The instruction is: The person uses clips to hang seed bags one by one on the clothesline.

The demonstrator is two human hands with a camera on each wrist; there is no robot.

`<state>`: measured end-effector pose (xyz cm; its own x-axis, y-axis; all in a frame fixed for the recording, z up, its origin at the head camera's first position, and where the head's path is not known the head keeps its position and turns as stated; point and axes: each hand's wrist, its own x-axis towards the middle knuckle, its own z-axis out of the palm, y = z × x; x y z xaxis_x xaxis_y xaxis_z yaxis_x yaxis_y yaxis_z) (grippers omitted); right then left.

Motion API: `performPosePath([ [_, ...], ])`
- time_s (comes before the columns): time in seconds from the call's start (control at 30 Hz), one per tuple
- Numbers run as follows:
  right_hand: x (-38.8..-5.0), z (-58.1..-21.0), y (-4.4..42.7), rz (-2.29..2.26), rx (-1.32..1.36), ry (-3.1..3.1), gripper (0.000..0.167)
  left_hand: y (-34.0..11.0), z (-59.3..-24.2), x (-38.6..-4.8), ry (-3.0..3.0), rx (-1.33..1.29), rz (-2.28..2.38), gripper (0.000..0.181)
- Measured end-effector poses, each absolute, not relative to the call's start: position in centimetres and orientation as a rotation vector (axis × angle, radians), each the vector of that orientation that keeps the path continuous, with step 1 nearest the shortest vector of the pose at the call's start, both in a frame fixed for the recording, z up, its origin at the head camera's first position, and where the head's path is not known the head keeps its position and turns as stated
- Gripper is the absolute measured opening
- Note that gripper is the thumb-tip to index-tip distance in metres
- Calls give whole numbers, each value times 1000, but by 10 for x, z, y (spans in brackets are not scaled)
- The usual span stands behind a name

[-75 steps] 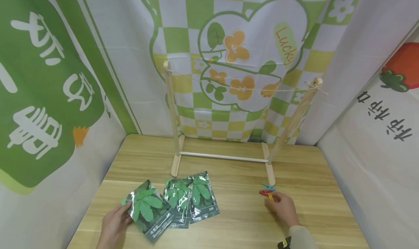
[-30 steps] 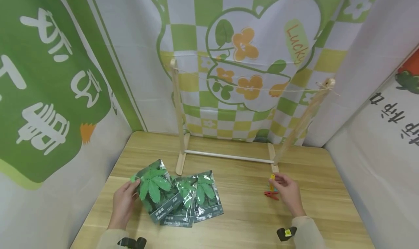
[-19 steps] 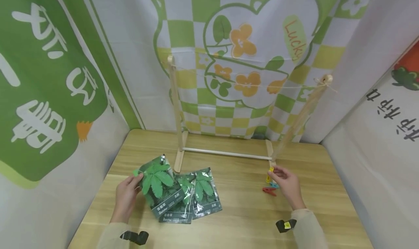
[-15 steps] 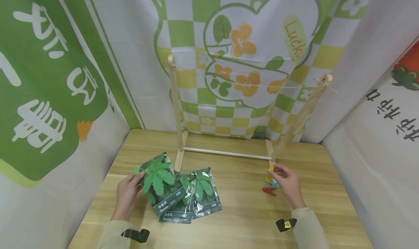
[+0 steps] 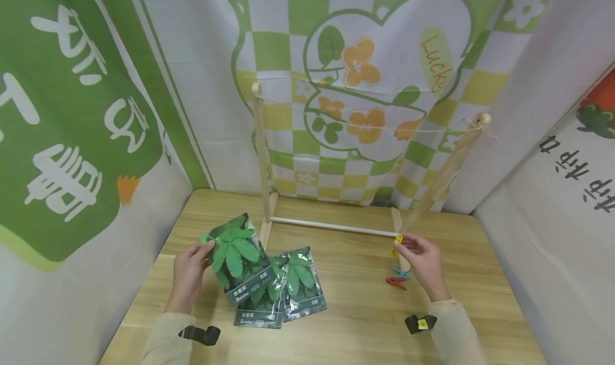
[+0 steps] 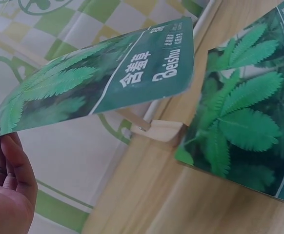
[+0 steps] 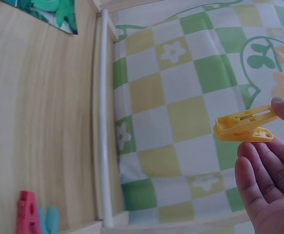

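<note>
My left hand point(image 5: 186, 276) pinches the left edge of a green leaf-printed packet point(image 5: 240, 258), raised and tilted over two others. In the left wrist view that packet point(image 6: 98, 73) hangs at an angle from the fingertips of my hand point(image 6: 10, 190). Two packets point(image 5: 302, 285) lie overlapping on the table. My right hand point(image 5: 425, 263) holds a yellow clip point(image 5: 397, 245) above the rack's right foot. In the right wrist view the clip point(image 7: 244, 126) is between thumb and fingers of my hand point(image 7: 273, 180). A red clip point(image 5: 396, 283) and a blue clip point(image 5: 401, 272) lie below it.
A wooden rack stands at the table's back, with a left post point(image 5: 261, 157), a right post point(image 5: 447, 173), a white lower bar point(image 5: 331, 225) and a thin string point(image 5: 336, 123) tied between the post tops. A patterned cloth point(image 5: 269, 50) hangs behind it.
My left hand has raised the packet up and rightward, away from the other two. My right hand has lifted the yellow clip off the spot by the red and blue clips, towards the rack.
</note>
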<state>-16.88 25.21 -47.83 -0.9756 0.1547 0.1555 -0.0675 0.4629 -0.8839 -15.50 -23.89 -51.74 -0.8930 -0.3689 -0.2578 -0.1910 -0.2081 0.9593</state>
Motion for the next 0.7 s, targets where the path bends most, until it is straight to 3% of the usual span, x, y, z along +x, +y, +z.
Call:
performPosePath([
  [0.7, -182, -426, 241, 1540, 127, -2342, 29, -227, -479, -177, -1815, 543, -2276, 14],
])
